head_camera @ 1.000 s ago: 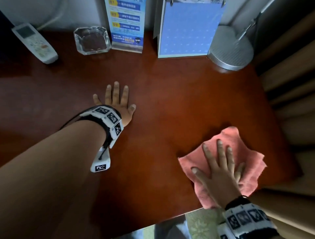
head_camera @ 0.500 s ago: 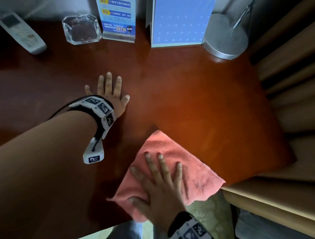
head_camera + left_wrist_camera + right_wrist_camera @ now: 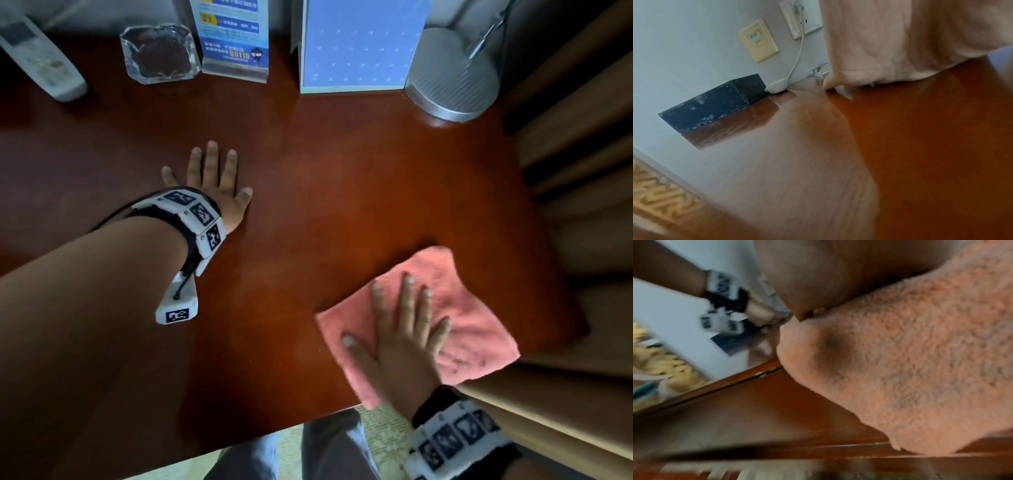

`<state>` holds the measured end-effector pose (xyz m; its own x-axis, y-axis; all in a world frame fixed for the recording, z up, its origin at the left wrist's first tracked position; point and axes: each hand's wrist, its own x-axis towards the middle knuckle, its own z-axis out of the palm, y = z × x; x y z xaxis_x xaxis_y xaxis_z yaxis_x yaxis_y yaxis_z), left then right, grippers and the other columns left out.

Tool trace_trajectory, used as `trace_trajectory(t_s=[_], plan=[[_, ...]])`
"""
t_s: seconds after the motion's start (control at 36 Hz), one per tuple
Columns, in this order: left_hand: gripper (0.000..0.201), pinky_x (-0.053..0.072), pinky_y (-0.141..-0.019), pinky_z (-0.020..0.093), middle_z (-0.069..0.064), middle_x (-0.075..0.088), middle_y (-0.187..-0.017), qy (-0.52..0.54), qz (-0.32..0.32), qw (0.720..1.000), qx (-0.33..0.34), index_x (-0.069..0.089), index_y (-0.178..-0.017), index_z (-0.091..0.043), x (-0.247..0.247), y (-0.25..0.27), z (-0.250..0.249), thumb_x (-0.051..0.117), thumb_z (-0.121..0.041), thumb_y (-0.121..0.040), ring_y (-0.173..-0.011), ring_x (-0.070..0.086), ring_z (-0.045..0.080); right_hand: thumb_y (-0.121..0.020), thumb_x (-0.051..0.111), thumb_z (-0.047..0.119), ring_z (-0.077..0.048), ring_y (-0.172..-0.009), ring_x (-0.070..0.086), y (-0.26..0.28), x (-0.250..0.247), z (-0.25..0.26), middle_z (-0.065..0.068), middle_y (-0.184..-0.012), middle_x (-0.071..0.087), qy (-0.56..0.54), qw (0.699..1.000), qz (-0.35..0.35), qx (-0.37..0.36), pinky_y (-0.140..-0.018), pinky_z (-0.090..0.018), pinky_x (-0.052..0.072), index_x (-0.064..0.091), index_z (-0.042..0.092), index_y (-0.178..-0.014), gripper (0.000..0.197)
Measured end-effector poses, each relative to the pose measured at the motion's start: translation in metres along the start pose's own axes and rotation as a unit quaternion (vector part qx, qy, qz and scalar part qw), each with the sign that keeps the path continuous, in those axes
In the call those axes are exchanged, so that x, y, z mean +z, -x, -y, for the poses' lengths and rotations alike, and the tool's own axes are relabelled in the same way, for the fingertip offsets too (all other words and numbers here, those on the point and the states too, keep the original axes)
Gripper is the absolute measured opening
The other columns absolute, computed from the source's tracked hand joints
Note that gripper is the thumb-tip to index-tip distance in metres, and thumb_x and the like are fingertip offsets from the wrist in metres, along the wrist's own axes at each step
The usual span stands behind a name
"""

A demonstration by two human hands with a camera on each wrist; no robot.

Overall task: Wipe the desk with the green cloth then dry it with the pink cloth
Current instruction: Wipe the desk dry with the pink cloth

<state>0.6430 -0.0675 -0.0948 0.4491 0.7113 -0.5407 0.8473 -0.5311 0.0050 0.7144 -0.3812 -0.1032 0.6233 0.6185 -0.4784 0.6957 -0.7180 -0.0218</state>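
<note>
The pink cloth lies spread on the reddish-brown desk near its front right corner. My right hand presses flat on it, fingers straight and spread. The right wrist view is filled by the blurred pink cloth at the desk's front edge. My left hand rests flat on the bare desk at centre left, fingers straight. In the left wrist view the palm lies against the desk. No green cloth is in view.
Along the back of the desk stand a white remote, a glass ashtray, a blue leaflet stand, a blue calendar and a round metal lamp base. A black box sits by the wall. A wooden chair stands to the right.
My right hand slid the pink cloth left along the front edge, then back to the right corner. The left hand stayed flat on the desk.
</note>
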Motion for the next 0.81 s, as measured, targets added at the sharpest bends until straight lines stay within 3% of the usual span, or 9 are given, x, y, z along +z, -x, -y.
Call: trace_trajectory(t_s=[0.06,0.11,0.22,0.31,0.42,0.53,0.64,0.72,0.81], plan=[[0.061,-0.008,-0.113,0.056,-0.003,-0.031,-0.153,-0.001,0.004,1.000,-0.006,-0.022,-0.146,-0.030,-0.001,0.001,-0.002,0.008,-0.053,-0.097,-0.142,-0.024,0.019,-0.087,0.015,0.078,-0.052,-0.140,0.007,0.001,0.001,0.017,-0.024,-0.157,0.005,0.019,0.999,0.009,-0.040,-0.097,-0.079,0.013,0.007,0.024,-0.154,0.086],[0.062,-0.008,-0.113,0.056,-0.003,-0.032,-0.152,-0.005,0.009,1.000,-0.012,-0.023,-0.145,-0.030,-0.002,0.001,-0.003,0.008,-0.053,-0.097,-0.142,-0.025,0.019,-0.086,0.013,0.080,-0.049,-0.142,-0.001,-0.001,0.000,0.030,-0.023,-0.158,0.001,0.006,0.998,0.005,-0.059,-0.098,-0.078,0.009,0.006,0.028,-0.153,0.086],[0.062,-0.007,-0.114,0.056,-0.003,-0.031,-0.152,-0.008,0.009,1.000,-0.016,-0.023,-0.146,-0.030,-0.004,0.002,-0.005,0.008,-0.053,-0.098,-0.142,-0.024,0.019,-0.070,-0.003,0.088,-0.035,-0.134,-0.040,-0.013,-0.007,0.034,-0.008,-0.149,-0.041,-0.016,0.995,0.009,-0.094,-0.101,-0.074,-0.015,-0.031,0.047,-0.138,0.084],[0.062,-0.007,-0.113,0.056,-0.004,-0.032,-0.152,-0.004,0.009,1.000,-0.016,-0.022,-0.146,-0.030,-0.003,0.002,-0.004,0.008,-0.053,-0.097,-0.142,-0.024,0.018,-0.062,-0.002,0.091,-0.033,-0.132,-0.043,-0.033,-0.023,0.037,-0.001,-0.142,-0.050,-0.015,0.996,0.041,-0.083,-0.102,-0.073,-0.013,-0.042,0.052,-0.126,0.085],[0.063,-0.008,-0.113,0.057,-0.004,-0.032,-0.152,0.001,0.013,1.000,-0.017,-0.022,-0.146,-0.030,-0.004,0.000,-0.004,0.010,-0.054,-0.097,-0.142,-0.025,0.018,-0.071,0.014,0.086,-0.037,-0.132,-0.042,-0.053,-0.032,0.068,-0.004,-0.145,-0.047,-0.036,0.997,0.031,-0.056,-0.100,-0.075,-0.013,-0.029,0.048,-0.139,0.088],[0.062,-0.007,-0.113,0.057,-0.004,-0.030,-0.153,0.004,0.001,1.000,-0.014,-0.020,-0.146,-0.031,-0.001,-0.001,-0.003,0.011,-0.053,-0.097,-0.142,-0.023,0.018,-0.076,0.034,0.081,-0.036,-0.130,-0.045,-0.037,-0.036,0.111,-0.005,-0.150,-0.039,-0.042,0.988,0.032,-0.147,-0.095,-0.075,-0.018,-0.014,0.048,-0.144,0.089],[0.062,-0.007,-0.113,0.056,-0.004,-0.026,-0.154,0.008,-0.020,1.000,-0.003,-0.016,-0.148,-0.031,0.002,-0.002,0.000,0.012,-0.054,-0.097,-0.143,-0.021,0.018,-0.078,0.034,0.080,-0.034,-0.130,-0.046,-0.006,-0.019,0.127,-0.005,-0.151,-0.038,-0.008,0.969,0.032,-0.245,-0.093,-0.074,-0.023,-0.010,0.047,-0.146,0.087],[0.062,-0.007,-0.113,0.056,-0.004,-0.025,-0.155,0.008,-0.025,1.000,-0.004,-0.015,-0.148,-0.031,0.003,-0.002,0.000,0.013,-0.053,-0.098,-0.143,-0.020,0.018,-0.077,0.034,0.081,-0.032,-0.142,-0.027,0.008,0.000,0.109,-0.002,-0.159,-0.021,-0.015,0.955,0.001,-0.298,-0.098,-0.073,-0.020,0.009,0.049,-0.147,0.081],[0.062,-0.007,-0.113,0.057,-0.004,-0.024,-0.155,0.008,-0.033,0.999,-0.006,-0.014,-0.149,-0.031,0.004,-0.004,0.000,0.014,-0.053,-0.098,-0.143,-0.020,0.018,-0.072,0.034,0.083,-0.031,-0.147,-0.005,0.018,0.007,0.074,0.001,-0.162,0.001,0.022,0.947,0.017,-0.320,-0.102,-0.071,-0.007,0.021,0.050,-0.145,0.082]])
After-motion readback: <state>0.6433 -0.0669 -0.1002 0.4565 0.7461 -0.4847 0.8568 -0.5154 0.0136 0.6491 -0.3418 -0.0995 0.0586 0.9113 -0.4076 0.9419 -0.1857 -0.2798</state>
